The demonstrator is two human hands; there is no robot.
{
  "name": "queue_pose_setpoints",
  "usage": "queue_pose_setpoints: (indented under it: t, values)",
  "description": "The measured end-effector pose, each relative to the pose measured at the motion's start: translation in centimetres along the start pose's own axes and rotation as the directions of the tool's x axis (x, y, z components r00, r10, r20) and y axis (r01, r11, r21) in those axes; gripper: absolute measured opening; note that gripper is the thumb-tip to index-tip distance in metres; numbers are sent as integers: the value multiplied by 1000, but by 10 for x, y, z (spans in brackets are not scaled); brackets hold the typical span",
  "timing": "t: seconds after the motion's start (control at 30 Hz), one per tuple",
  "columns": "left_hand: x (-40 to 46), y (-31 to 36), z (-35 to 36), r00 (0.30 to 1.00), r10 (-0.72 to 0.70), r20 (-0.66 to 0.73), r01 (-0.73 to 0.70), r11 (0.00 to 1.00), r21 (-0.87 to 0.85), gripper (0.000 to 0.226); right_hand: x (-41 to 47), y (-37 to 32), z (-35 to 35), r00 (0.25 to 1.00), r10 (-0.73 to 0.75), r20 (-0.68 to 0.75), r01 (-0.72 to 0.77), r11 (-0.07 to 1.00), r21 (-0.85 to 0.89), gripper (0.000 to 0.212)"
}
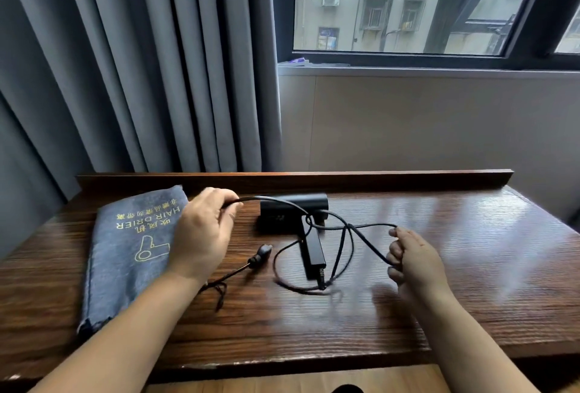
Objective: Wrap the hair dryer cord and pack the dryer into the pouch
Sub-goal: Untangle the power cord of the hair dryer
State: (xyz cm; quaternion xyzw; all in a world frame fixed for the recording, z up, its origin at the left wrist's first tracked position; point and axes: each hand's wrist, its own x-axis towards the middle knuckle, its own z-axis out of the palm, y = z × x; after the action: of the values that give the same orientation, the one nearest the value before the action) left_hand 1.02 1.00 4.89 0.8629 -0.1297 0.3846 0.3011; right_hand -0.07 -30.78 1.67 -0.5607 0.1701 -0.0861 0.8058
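Dryer [293, 209] lies flat on the worktop [439, 267], barrel toward 12 o'clock, handle [312, 248] pointing toward 6. Pouch [131, 251] lies flat at 9 o'clock of the dryer, well apart from it, printed side up; which end is its mouth I cannot tell.

Cord [345, 235] is unwrapped. It leaves the handle base at 6 o'clock, runs in loose loops across the worktop and over the handle, and crosses itself at least twice near the handle top. Plug [260, 256] rests on the wood at 8 o'clock of the dryer, between the dryer and the left wrist.

Left hand [204, 232]: grip closed on a cord run at 10 o'clock of the dryer, strand lifted off the surface. Right hand [414, 260]: fingers curled around a loop at 3 o'clock, closed on it; the strand passes through the fist.

Step in hand, as judged: sorting out slack before winding. Wrap not started, packing not started.

Risks:
- The crossings by the handle may pull into a knot if both hands draw apart; cause is tension applied before the loops are laid out.
- A strand lies over the handle, so lifting it may drag or roll the dryer on the glossy wood.
- Free plug may whip or snag on a loop as slack is taken up.
- A thin drawstring [219, 290] near the left wrist could get caught into the cord bundle.
- Tight bend at the handle exit could strain the cord if wound hard there.
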Motion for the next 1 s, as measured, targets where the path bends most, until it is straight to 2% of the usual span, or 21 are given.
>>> queue_pose_setpoints:
  t: [0.07,0.17,0.27,0.4,0.53,0.67,0.73,0.8,0.9,1.0]
  values:
    - [2,-5,-7,998,-46,-53,47,999,12,5,5,0,-4,997,59,-52,-55,996,70,21]
    - [4,-12,-14,978,-137,-155,137,990,-10,6,17,0,-17,973,228,-34,-204,920,335,29]
    - [11,-23,-21,904,-339,-261,308,939,-154,11,26,1,-29,948,318,27,-289,817,500,31]
    - [17,-42,-19,809,-560,-178,454,788,-415,12,32,2,-32,948,316,26,-271,764,586,25]
    - [22,-43,-19,655,-751,-85,505,519,-690,8,31,-3,-32,961,276,6,-206,705,679,26]
    - [19,-44,-26,589,-805,-75,481,424,-767,8,30,-7,-34,974,219,-61,-122,730,672,33]
    - [17,-37,-26,613,-790,-23,486,400,-777,12,29,-4,-33,975,214,-57,-128,752,646,30]
    - [14,-26,-22,708,-702,79,508,428,-747,17,28,-1,-30,977,204,-54,-135,801,583,28]
    - [6,-11,-15,849,-470,243,515,630,-581,18,19,1,-20,979,198,-55,-165,918,362,30]
    - [-6,10,-8,910,-219,353,370,811,-453,26,12,3,-11,989,126,-80,-125,992,16,29]
